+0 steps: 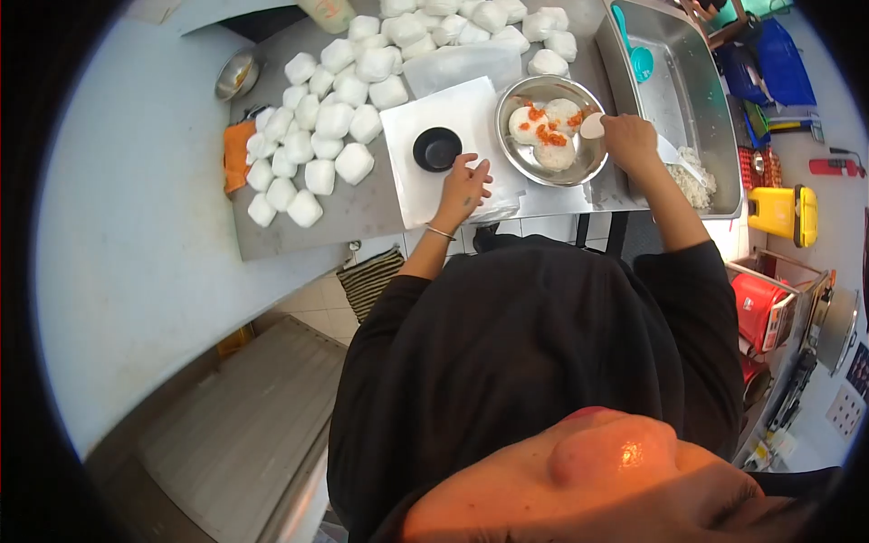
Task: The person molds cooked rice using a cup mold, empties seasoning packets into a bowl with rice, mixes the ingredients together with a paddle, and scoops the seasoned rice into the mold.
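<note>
My right hand (631,145) is closed on a pale spoon (592,126), whose rounded head hangs over the right side of a round metal bowl (597,172). Several mounds of white rice (554,157) lie in that bowl, topped with orange-red pieces (549,136). My left hand (464,192) holds nothing; its fingers are apart just below a small black bowl (437,149). The black bowl rests on white paper sheets (407,197), left of the metal bowl.
Several white wrapped packets (330,120) cover the left and back of the metal table (258,237). At the right, a deep metal tray (665,100) holds a teal ladle (642,63), a white paddle (683,163) and loose rice (695,185). An orange cloth (237,156) lies at the left edge.
</note>
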